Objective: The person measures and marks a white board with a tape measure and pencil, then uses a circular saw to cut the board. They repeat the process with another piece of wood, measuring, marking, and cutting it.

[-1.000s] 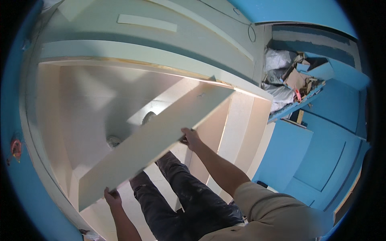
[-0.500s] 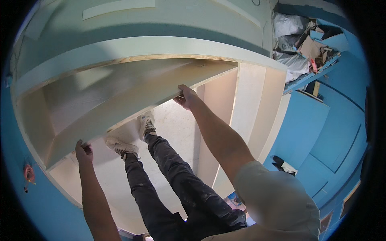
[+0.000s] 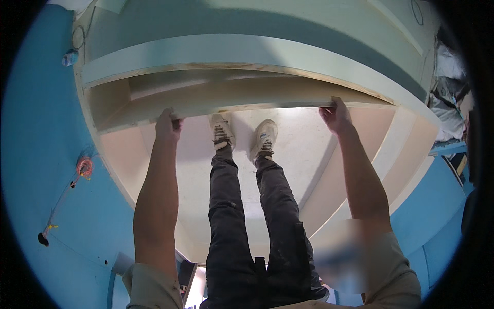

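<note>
Shelf board point(image 3: 242, 98) is pretty much level now, sitting crosswise inside the big pale cabinet carcass point(image 3: 247, 51) I'm standing in, just under its top panel. My guess is the positioning is mostly done and what's left is seating it properly and fixing it, since I can't see any screws or supports holding it and both my hands are carrying it. My left hand point(image 3: 167, 126) has the front edge near the left side wall, fingers curled tight over the edge, pinching the board between fingers and thumb. My right hand point(image 3: 335, 114) does the same toward the right side wall, fingers wrapped over the front edge, thumb underneath as far as I can tell. So the board runs between my two hands and back away from them into the carcass. My shoes point(image 3: 242, 136) are planted on the bottom panel right below the board's middle. Off the carcass, on the blue floor point(image 3: 46, 154) to the left, there's a small coil of orange cord point(image 3: 84, 166).
</note>
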`<action>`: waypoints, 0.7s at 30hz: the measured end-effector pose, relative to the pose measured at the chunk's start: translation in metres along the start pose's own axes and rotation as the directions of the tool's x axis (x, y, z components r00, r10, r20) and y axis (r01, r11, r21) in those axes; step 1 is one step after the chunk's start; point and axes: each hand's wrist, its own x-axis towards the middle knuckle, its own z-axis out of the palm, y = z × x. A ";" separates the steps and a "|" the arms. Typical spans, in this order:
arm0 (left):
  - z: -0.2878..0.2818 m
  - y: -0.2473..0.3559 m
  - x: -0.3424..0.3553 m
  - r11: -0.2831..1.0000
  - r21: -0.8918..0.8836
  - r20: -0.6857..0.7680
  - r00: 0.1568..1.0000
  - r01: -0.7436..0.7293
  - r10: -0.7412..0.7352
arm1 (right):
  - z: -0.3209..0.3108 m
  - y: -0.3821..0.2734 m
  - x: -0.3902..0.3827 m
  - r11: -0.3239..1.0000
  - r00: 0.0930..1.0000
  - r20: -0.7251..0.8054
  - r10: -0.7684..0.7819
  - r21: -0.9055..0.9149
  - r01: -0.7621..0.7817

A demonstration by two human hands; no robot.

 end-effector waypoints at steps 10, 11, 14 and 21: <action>0.033 0.027 -0.006 0.975 0.198 0.190 0.980 -0.103 0.064 | -0.007 0.016 -0.050 0.989 0.990 0.130 0.054 -0.145 -0.034; 0.040 0.026 -0.016 0.973 0.187 0.221 0.971 -0.135 0.092 | -0.008 0.016 -0.058 0.967 0.990 0.095 0.102 -0.241 -0.077; 0.074 0.029 -0.039 1.000 -0.006 0.243 0.970 0.010 -0.009 | -0.050 0.017 -0.091 0.936 0.993 0.033 0.118 -0.337 -0.100; 0.008 0.044 0.047 0.950 -0.287 0.671 0.734 0.126 0.106 | -0.137 0.012 -0.112 0.794 0.996 -0.089 0.014 -0.604 -0.065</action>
